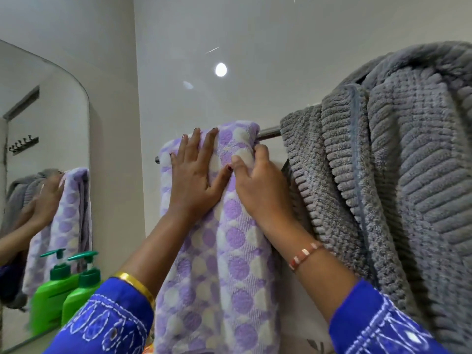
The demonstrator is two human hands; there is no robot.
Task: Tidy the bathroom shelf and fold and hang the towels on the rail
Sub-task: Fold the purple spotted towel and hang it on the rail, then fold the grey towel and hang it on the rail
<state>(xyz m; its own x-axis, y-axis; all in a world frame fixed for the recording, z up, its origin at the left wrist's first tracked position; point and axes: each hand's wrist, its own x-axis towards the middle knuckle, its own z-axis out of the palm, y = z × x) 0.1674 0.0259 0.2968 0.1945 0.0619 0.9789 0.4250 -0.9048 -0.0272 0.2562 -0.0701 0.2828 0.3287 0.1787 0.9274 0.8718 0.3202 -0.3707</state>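
At far left, a wall mirror [46,118] reflecting the scene, with a green pump bottle [79,292] below. Left hand [195,172] flat on a lilac polka-dot towel [217,277], fingers straight and spread. Towel draped over the left end of a chrome rail [268,132]. Right hand [255,180] just beside, fingers curled, pinching the towel's upper edge. Farther right, a grey ribbed towel [396,187] bunched over the same rail.

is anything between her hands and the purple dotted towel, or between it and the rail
Nothing visible. The left hand lies flat on the purple dotted towel, the right hand grips its upper edge, and the towel already hangs over the rail, beside the grey towel.
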